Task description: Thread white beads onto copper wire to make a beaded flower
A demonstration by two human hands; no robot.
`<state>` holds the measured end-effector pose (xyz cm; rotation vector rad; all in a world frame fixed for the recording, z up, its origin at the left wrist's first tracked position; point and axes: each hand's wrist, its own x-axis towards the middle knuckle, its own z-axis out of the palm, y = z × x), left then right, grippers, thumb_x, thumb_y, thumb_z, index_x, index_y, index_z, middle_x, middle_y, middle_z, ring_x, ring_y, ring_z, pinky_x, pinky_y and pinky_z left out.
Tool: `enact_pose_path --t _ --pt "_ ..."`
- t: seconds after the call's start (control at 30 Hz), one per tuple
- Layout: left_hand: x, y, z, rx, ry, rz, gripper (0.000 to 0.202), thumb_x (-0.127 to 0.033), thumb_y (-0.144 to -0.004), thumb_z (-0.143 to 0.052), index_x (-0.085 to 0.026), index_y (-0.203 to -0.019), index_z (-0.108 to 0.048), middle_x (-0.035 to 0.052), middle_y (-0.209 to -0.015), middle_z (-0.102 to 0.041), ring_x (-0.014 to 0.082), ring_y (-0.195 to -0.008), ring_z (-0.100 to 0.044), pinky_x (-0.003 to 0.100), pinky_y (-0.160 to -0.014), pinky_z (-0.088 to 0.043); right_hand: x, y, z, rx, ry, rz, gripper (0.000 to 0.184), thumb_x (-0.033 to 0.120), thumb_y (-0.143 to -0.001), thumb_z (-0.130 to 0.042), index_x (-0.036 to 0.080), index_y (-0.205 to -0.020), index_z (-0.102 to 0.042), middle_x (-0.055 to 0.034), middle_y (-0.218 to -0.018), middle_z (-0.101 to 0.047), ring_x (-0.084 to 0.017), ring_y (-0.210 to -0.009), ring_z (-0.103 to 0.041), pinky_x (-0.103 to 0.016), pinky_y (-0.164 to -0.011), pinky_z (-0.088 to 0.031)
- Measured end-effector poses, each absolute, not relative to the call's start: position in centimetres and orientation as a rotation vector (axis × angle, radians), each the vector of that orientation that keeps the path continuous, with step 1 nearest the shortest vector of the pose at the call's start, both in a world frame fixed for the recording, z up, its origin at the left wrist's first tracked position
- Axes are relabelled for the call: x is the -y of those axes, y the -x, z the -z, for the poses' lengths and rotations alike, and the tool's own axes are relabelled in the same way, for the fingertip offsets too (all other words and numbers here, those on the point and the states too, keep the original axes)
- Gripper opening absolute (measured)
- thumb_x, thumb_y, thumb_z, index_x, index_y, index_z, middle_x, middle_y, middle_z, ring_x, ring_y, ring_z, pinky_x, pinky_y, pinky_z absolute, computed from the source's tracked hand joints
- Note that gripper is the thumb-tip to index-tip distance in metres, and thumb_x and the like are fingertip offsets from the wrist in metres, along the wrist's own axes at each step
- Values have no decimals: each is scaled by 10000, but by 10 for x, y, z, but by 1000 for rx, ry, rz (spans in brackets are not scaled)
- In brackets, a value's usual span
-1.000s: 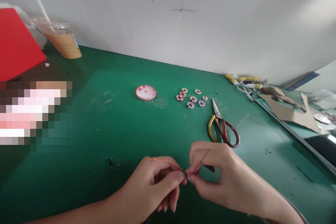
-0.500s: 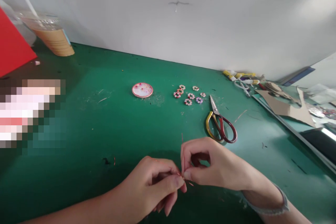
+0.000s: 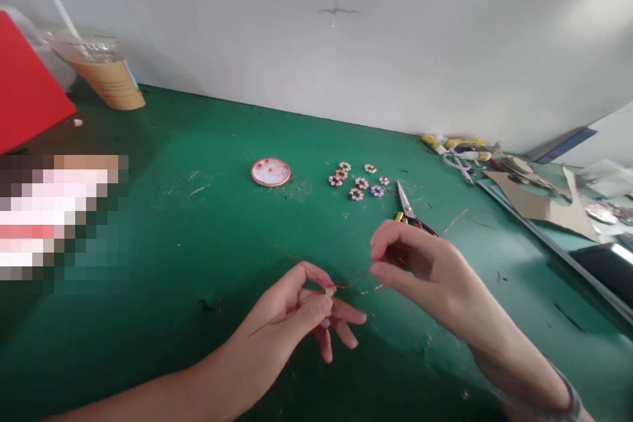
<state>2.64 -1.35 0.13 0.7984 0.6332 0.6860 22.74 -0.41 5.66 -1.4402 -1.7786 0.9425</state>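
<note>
My left hand (image 3: 301, 310) pinches a thin red wire (image 3: 351, 286) with a tiny pale bead at thumb and forefinger; its other fingers hang loose. My right hand (image 3: 420, 270) pinches the other end of the same wire a little to the right and higher. Both hands hover just above the green mat (image 3: 222, 237). Behind my right hand lie the scissors (image 3: 406, 206), handles hidden by the hand. Several small bead flowers (image 3: 359, 183) lie beyond them, and a small round pink dish (image 3: 270, 172) sits to their left.
An iced drink cup with a straw (image 3: 101, 69) and a red sheet (image 3: 24, 89) stand at the back left. Cardboard pieces (image 3: 539, 201), small scissors and glue tubes (image 3: 457, 148) clutter the right side. A white wall runs along the back.
My hands have drawn apart: the right hand rose and moved right, stretching the red wire out between them. It now covers the scissors' handles.
</note>
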Motion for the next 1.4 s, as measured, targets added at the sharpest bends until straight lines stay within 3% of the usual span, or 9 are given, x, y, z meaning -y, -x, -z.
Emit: enact_pose_path --t 0.13,0.2,0.37,0.77,1.2,1.4 --pt "13 -26 -2 -621 -800 -746 81 -244 -984 -488 -204 -913 -483 89 -913 -764 170 -768 -689 240 -575 -501 17 -216 -55 1859 1303 -165 95 106 -771 -670 173 -717 -629 -40 -839 -566 -169 -765 -534 -324 -713 -441" --pt "13 -27 -2 -628 -790 -799 100 -228 -954 -542 -205 -862 -506 39 -837 -740 157 -740 -678 208 -528 -503 25 -207 -51 1909 1219 -82 100 75 -762 -683 162 -719 -659 -36 -778 -587 -149 -709 -539 -290 -658 -444" --pt "11 -29 -9 -698 -840 -828 128 -211 -891 -617 -192 -789 -541 -46 -652 -636 84 -493 -591 165 -440 -491 35 -189 -38 1807 1300 -729 122 67 -798 -632 163 -775 -703 0 -627 -613 -93 -513 -520 -201 -449 -390" --pt "13 -22 -8 -810 -973 -845 123 -184 -935 -520 -227 -822 -494 -44 -679 -636 119 -603 -599 191 -505 -497 30 -172 -26 1152 1291 -1210 39 193 -751 -684 168 -723 -676 6 -618 -595 -135 -526 -601 -252 -507 -473" --pt "14 -23 -3 -863 -1021 -888 95 -208 -921 -574 -236 -831 -560 -56 -777 -603 106 -607 -621 196 -512 -520 28 -169 -20 1038 1464 -1324 164 305 -725 -698 163 -711 -619 19 -601 -538 -127 -567 -480 -249 -511 -354" --pt "14 -23 -2 -966 -1070 -873 79 -198 -879 -619 -230 -822 -574 -62 -751 -634 110 -590 -658 206 -570 -518 27 -172 -22 1112 1479 -1337 149 291 -759 -653 160 -716 -597 9 -654 -563 -121 -605 -487 -234 -523 -372"
